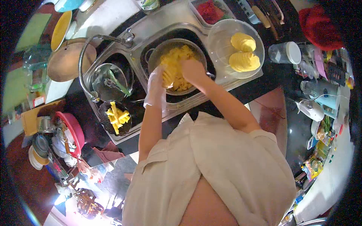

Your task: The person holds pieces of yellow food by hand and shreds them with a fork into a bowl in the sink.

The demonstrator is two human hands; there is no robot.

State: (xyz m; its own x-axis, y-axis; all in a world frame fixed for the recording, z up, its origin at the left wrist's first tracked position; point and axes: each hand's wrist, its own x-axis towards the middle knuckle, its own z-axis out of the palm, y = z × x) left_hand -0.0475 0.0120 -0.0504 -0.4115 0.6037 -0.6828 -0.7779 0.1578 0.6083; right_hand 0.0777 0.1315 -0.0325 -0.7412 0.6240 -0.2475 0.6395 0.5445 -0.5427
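My left hand, in a clear plastic glove, is closed around a ridged yellow piece of fruit that looks like peeled pineapple. Beside it, my right hand is bare and its fingers curl inward over the pot; what they hold, if anything, is hidden. Both hands are above a round metal pot set in the sink basin. Yellow shredded fruit pulp fills much of the pot. Two more ridged peeled pineapple pieces lie on a clear round plate to the right of the pot.
A curved metal faucet arches over the left basin, where a glass bowl holds a green leaf. Yellow fruit sticks fill a black basket at the front left. A lidded jar stands right of the plate; red stuff fills a tray behind.
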